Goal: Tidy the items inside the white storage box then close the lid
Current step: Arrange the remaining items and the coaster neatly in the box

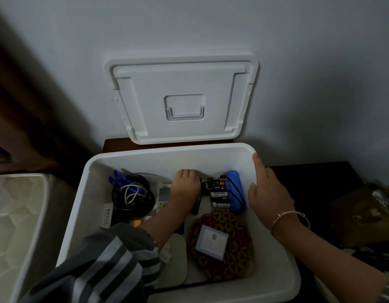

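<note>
The white storage box (274,254) stands open, and its lid (182,99) leans upright against the wall behind it. My left hand (186,186) reaches into the middle of the box with fingers curled, gripping a slim black object (197,204). My right hand (268,193) rests on the inside of the box's right wall, fingers straight, index near the rear corner. Inside lie blue pens (115,179), a black round case with a white cable (132,194), a white remote (163,196), batteries (218,194), a blue power bank (234,184), a patterned pouch (233,256) with a pale square card (212,241), and a white pad (177,259).
A second pale container (18,215) stands close on the left. A dark tabletop (316,178) extends to the right, with a brown bag (362,215) on it. The wall is right behind the lid. A dark wooden surface fills the far left.
</note>
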The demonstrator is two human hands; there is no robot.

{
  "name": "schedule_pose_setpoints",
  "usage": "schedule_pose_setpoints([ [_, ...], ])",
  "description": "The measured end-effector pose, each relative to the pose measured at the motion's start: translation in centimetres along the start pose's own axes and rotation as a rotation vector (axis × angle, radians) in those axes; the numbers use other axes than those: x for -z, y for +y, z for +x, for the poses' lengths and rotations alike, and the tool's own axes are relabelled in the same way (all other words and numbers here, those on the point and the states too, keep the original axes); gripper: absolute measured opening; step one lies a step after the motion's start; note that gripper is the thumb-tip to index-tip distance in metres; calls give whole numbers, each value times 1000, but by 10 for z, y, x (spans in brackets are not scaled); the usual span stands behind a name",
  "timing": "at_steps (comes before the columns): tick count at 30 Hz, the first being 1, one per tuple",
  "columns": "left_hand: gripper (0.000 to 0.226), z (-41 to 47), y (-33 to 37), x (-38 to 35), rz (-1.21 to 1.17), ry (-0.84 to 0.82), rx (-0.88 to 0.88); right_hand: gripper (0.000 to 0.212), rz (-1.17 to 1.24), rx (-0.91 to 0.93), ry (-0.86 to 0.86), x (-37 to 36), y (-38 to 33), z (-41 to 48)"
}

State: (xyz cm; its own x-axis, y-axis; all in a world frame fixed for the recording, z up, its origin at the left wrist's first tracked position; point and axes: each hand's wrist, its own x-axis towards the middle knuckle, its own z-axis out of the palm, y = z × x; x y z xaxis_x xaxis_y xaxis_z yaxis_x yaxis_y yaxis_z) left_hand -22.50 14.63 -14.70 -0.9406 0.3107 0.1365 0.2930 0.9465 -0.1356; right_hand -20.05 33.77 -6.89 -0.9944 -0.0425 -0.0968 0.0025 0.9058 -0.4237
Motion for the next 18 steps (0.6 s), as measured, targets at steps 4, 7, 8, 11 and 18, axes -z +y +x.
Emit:
schedule_pose_setpoints([
  [4,29,-10,-7,10,58,-172,136,68,16,5,10,-1,1,0],
  [7,34,-30,-8,21,5,-207,231,68,16,5,7,-1,1,0],
  [8,38,-37,-4,23,-46,-259,230,68,19,2,4,-1,1,1],
  [11,40,-45,13,20,-244,-412,149,68,9,-9,2,0,1,1],
  [18,33,-10,49,-10,-476,-320,93,68,-9,-23,1,0,-2,1],
])
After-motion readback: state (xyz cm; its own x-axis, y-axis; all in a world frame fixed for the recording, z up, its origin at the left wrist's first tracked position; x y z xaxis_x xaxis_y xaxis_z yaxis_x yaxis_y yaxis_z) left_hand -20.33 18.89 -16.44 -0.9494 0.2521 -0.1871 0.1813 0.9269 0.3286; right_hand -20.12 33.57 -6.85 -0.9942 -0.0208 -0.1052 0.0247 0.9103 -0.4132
